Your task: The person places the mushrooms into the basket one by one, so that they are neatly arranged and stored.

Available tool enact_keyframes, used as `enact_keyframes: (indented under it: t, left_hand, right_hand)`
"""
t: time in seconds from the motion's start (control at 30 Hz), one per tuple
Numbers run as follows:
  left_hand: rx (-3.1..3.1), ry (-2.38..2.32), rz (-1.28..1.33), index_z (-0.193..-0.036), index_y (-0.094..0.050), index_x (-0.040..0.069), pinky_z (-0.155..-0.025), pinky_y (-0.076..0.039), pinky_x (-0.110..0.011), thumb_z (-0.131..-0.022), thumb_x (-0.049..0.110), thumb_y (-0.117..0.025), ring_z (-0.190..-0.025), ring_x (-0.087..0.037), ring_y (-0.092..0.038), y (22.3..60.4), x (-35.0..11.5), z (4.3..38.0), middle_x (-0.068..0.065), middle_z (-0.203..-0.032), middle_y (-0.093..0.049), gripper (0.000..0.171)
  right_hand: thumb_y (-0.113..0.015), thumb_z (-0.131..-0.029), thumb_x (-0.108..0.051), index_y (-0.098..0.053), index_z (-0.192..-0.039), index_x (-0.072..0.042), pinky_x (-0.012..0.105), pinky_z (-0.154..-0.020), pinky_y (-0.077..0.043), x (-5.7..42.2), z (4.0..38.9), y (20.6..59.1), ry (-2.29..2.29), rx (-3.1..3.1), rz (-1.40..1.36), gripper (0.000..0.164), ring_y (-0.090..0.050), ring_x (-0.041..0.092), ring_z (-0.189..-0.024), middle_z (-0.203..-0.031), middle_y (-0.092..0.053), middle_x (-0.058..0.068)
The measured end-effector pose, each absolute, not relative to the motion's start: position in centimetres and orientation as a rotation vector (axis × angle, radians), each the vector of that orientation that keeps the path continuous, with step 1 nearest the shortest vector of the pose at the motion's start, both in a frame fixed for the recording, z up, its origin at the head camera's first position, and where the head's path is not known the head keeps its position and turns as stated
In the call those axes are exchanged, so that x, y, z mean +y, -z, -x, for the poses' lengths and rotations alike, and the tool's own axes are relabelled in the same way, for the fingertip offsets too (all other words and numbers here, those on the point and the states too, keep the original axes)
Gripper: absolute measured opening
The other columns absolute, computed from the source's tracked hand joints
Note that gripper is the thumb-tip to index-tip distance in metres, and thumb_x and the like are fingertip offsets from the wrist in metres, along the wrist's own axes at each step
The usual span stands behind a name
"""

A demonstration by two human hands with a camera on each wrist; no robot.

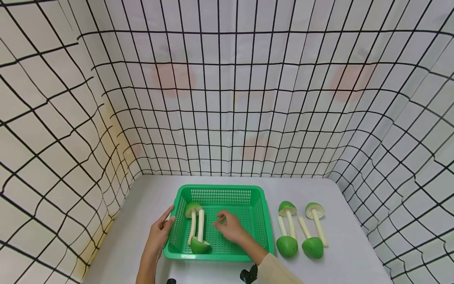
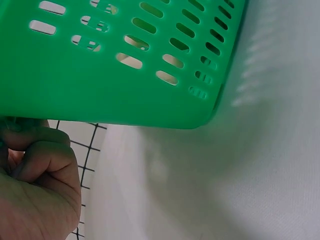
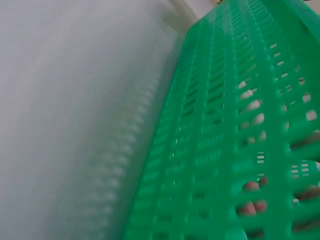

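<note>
A green plastic basket (image 1: 232, 257) with slotted walls sits on the white table. My left hand (image 1: 159, 233) grips its left rim between thumb and fingers; the curled fingers (image 2: 47, 160) show under the rim in the left wrist view. Two toy mushrooms with green caps lie side by side in the basket's left part: one mushroom (image 1: 193, 209) has its cap at the far end, the other mushroom (image 1: 200, 246) has its cap nearer me. Over the basket's middle hovers my right hand (image 1: 232, 228), its fingers loosely bent with nothing between them. In the right wrist view the basket wall partly hides that hand.
Several more green-capped mushrooms lie right of the basket in two pairs, including a front mushroom (image 1: 287, 246) and a far-right mushroom (image 1: 315, 212). A black wire grid (image 1: 227, 90) encloses the table's back and sides. Small black objects (image 1: 249, 274) stand at the front edge.
</note>
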State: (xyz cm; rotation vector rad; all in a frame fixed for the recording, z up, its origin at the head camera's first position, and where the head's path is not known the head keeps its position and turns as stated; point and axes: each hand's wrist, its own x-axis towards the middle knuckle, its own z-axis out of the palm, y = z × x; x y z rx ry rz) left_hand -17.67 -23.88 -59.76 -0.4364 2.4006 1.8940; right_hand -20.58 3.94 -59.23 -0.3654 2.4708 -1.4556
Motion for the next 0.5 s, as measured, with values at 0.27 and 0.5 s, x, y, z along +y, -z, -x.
enact_keyframes:
  t: [0.27,0.5]
  left_hand:
    - [2.363,-1.904,0.459,-0.156,-0.046,0.032,-0.072,-0.041,-0.031,-0.107,0.037,-0.057,-0.086,-0.018,-0.047,59.6,-23.8,17.6,-0.003,-0.088,-0.051,0.051]
    - [2.357,-1.905,0.477,-0.156,-0.046,0.031,-0.072,-0.042,-0.032,-0.106,0.038,-0.058,-0.087,-0.018,-0.049,59.7,-23.8,17.6,-0.004,-0.092,-0.056,0.052]
  right_hand:
    - [-0.065,-0.103,-0.029,-0.063,-0.125,0.001,0.033,-0.075,-0.053,6.5,20.5,59.2,1.52,2.523,0.462,0.038,-0.064,0.03,-0.103,-0.12,-0.065,0.018]
    - [-0.066,-0.102,-0.023,-0.064,-0.121,-0.003,0.03,-0.077,-0.054,8.7,20.1,58.3,1.571,2.563,0.501,0.028,-0.066,0.028,-0.102,-0.12,-0.064,0.022]
